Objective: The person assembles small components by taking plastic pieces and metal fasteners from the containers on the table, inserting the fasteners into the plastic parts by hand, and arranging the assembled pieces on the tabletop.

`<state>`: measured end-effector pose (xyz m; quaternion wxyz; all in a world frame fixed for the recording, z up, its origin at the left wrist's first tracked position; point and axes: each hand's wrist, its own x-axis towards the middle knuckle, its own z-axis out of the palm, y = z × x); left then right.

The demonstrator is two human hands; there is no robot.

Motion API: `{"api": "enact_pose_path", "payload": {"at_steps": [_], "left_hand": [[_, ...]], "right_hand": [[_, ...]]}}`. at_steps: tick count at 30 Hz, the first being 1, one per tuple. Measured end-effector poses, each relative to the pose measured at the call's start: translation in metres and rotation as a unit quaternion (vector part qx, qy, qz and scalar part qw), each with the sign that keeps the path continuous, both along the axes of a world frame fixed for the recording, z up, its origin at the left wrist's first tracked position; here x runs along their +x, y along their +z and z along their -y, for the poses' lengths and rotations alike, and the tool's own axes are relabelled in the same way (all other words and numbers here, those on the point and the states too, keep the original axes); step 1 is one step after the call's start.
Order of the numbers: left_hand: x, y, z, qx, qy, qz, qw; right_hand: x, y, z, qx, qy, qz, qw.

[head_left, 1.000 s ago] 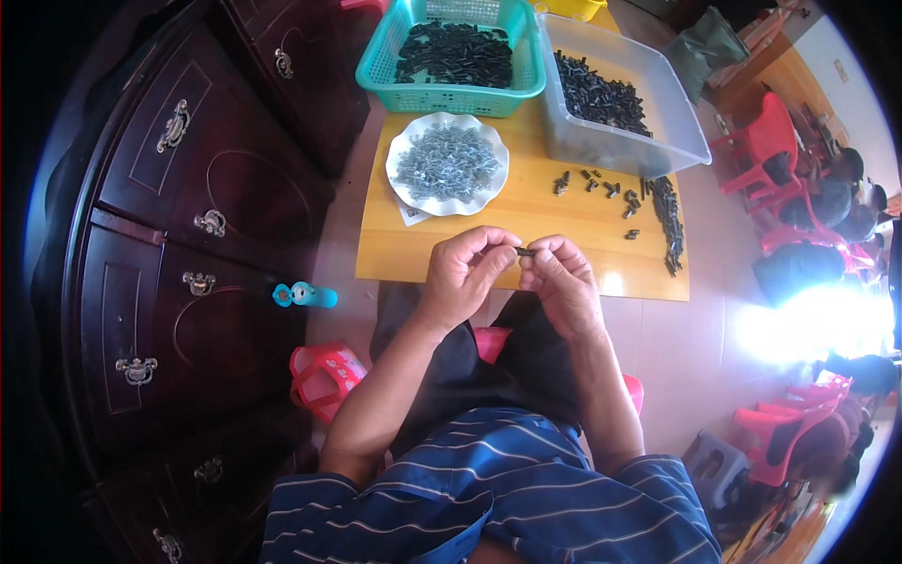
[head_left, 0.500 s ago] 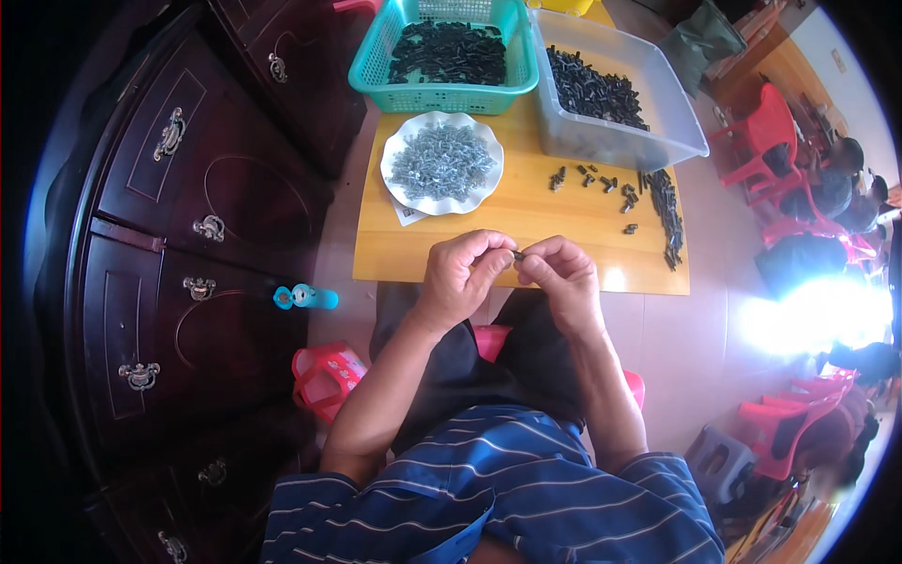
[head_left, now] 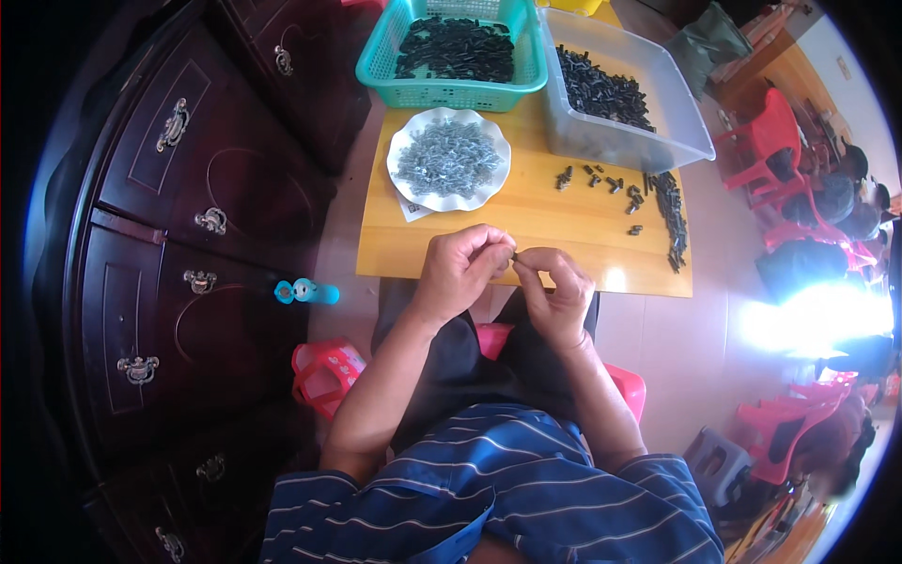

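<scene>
Just over the table's front edge, my left hand [head_left: 462, 268] pinches a small dark part [head_left: 513, 257], mostly hidden by the fingertips. My right hand [head_left: 561, 293] is closed in a pinch at the same part from the right side. Beyond my hands stands a white scalloped plate [head_left: 406, 191] heaped with small silvery metal pieces [head_left: 449, 158]. To the right of it, several short black pieces [head_left: 614, 185] lie loose on the wooden table [head_left: 554, 235]. A row of slim black strips [head_left: 672, 221] is piled near the table's right edge.
At the back, a green basket [head_left: 451, 97] holds flat black parts, and a clear plastic bin [head_left: 629, 146] holds short black ones. Dark drawers [head_left: 141, 263] stand at the left. A blue bottle-like object [head_left: 315, 293] and a red-pink bag [head_left: 324, 376] are beside my legs.
My right hand has turned and its fingers are more curled, with the wrist lower. My left fingers have shifted slightly at the small dark part. The view has moved a little.
</scene>
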<state>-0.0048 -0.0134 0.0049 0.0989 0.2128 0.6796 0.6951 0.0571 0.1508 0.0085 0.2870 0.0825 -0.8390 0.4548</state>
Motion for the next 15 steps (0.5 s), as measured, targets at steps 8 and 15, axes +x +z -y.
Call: {"api": "enact_pose_path", "payload": {"at_steps": [8,15], "left_hand": [[-0.005,-0.006,0.001,-0.009,-0.016,-0.044,0.999],[-0.005,0.008,0.005,-0.064,-0.041,-0.123,0.989]], "right_hand": [[0.002,-0.025,-0.006,-0.52,0.165,0.312,0.778],[0.002,-0.028,-0.007,-0.611,0.215,0.338,0.683]]}}
